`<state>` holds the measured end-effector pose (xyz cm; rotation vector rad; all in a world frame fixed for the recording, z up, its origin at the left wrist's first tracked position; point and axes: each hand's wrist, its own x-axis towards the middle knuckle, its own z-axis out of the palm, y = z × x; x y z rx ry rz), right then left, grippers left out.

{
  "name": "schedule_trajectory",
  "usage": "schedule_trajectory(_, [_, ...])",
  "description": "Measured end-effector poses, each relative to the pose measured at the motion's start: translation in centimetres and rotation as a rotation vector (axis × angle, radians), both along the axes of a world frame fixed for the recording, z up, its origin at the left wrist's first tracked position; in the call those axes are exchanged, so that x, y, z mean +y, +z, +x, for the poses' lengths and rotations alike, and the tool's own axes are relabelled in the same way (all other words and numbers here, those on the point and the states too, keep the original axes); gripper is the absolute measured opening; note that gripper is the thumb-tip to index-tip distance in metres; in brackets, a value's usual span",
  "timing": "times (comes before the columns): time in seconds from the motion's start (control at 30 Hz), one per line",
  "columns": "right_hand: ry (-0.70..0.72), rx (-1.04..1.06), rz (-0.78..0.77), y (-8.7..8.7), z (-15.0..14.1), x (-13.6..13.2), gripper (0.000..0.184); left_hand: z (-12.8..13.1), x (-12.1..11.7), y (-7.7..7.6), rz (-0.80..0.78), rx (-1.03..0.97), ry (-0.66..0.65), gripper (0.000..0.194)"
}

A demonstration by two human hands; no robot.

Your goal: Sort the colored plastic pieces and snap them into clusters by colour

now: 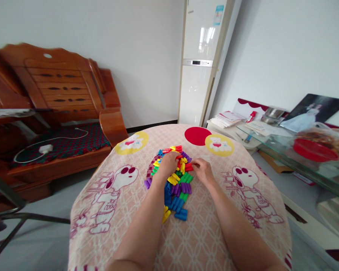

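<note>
A heap of small tube-like plastic pieces in red, yellow, green, blue and purple lies on the cloth-covered table (192,241). Over the heap's upper part, my left hand (168,165) is closed, its fingertips at a red piece that is mostly hidden. My right hand (203,170) pinches the end of a red plastic piece (188,167) at the heap's right side. Closest to me are blue pieces (181,215) and yellow pieces (166,214). Purple pieces (183,188) and green pieces (186,177) lie between them and my hands. Some of the heap is behind my left hand and forearm.
To the left stands a wooden bench (59,90) with a white charger and cable (46,149) on its seat. A tall white cabinet unit (196,90) is at the back. On the right, a glass shelf (293,162) holds a red basin (313,149) and papers.
</note>
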<state>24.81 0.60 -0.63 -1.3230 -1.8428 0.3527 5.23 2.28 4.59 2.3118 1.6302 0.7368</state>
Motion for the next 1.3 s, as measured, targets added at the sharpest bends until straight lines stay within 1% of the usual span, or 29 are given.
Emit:
schedule_trajectory(0.07, [0.062, -0.067, 0.004, 0.2, -0.1, -0.2, 0.025, -0.3, 0.0, -0.4, -0.022, 0.054, -0.031, 0.043])
schedule_trajectory(0.13, [0.123, -0.177, 0.010, 0.4, -0.5, -0.5, 0.029, -0.6, 0.2, -0.5, -0.032, 0.068, -0.025, 0.044])
schedule_trajectory(0.17, [0.131, -0.238, 0.011, 0.6, -0.7, -0.7, 0.029, -0.8, 0.2, -0.5, -0.034, 0.065, -0.028, 0.044])
schedule_trajectory(0.3, [0.049, -0.418, -0.020, 1.4, -1.1, -1.5, 0.017, -0.8, 0.3, -0.4, -0.036, 0.035, -0.028, 0.037])
schedule_trajectory(0.37, [0.002, -0.458, -0.040, 1.8, -0.6, -1.8, 0.015, -0.7, 0.4, -0.3, -0.036, 0.029, -0.029, 0.030])
schedule_trajectory(0.43, [-0.069, -0.468, -0.076, 2.3, 0.6, -1.8, 0.013, -0.6, 0.5, -0.4, -0.030, 0.035, -0.015, 0.026])
schedule_trajectory(0.5, [-0.168, -0.440, -0.127, 2.7, 2.6, -1.6, 0.013, -0.6, 0.6, -0.5, -0.027, 0.050, 0.008, 0.023])
schedule_trajectory(0.57, [-0.288, -0.361, -0.148, 3.0, 5.3, -1.2, 0.014, -0.6, 0.8, -0.7, -0.020, 0.059, 0.022, 0.021])
schedule_trajectory(0.67, [-0.491, -0.167, -0.073, 3.1, 10.2, -0.8, 0.017, -0.6, 1.0, -1.0, -0.004, 0.047, 0.033, 0.017])
schedule_trajectory(0.7, [-0.545, -0.102, -0.041, 3.0, 11.7, -0.8, 0.019, -0.6, 1.1, -1.2, 0.000, 0.036, 0.039, 0.018])
schedule_trajectory(0.77, [-0.607, 0.017, -0.008, 2.5, 14.4, -0.9, 0.023, -0.6, 1.2, -1.4, 0.005, 0.009, 0.041, 0.025])
schedule_trajectory(0.83, [-0.646, 0.092, -0.031, 1.9, 16.1, -1.1, 0.027, -0.6, 1.2, -1.4, 0.007, 0.004, 0.034, 0.033])
schedule_trajectory(0.9, [-0.682, 0.089, -0.089, 1.3, 17.0, -1.4, 0.027, -0.6, 1.2, -1.3, 0.003, 0.045, 0.026, 0.034])
schedule_trajectory(0.97, [-0.718, 0.034, -0.143, 1.0, 17.3, -1.6, 0.025, -0.6, 1.2, -1.2, -0.009, 0.103, 0.039, 0.033])
schedule_trajectory(1.07, [-0.776, -0.040, -0.204, 0.9, 17.3, -1.8, 0.020, -0.5, 1.1, -1.1, -0.024, 0.146, 0.075, 0.035])
schedule_trajectory(1.13, [-0.809, -0.070, -0.232, 1.0, 17.2, -1.7, 0.021, -0.5, 1.1, -1.1, -0.025, 0.143, 0.084, 0.036])
schedule_trajectory(1.2, [-0.837, -0.079, -0.217, 1.4, 17.0, -1.5, 0.030, -0.6, 1.1, -1.1, -0.027, 0.124, 0.076, 0.034])
schedule_trajectory(1.23, [-0.844, -0.075, -0.183, 1.7, 16.7, -1.4, 0.037, -0.6, 1.1, -1.1, -0.029, 0.110, 0.070, 0.034])
schedule_trajectory(1.3, [-0.823, -0.057, -0.065, 2.5, 15.7, -1.1, 0.048, -0.7, 1.1, -0.9, -0.039, 0.086, 0.061, 0.032])
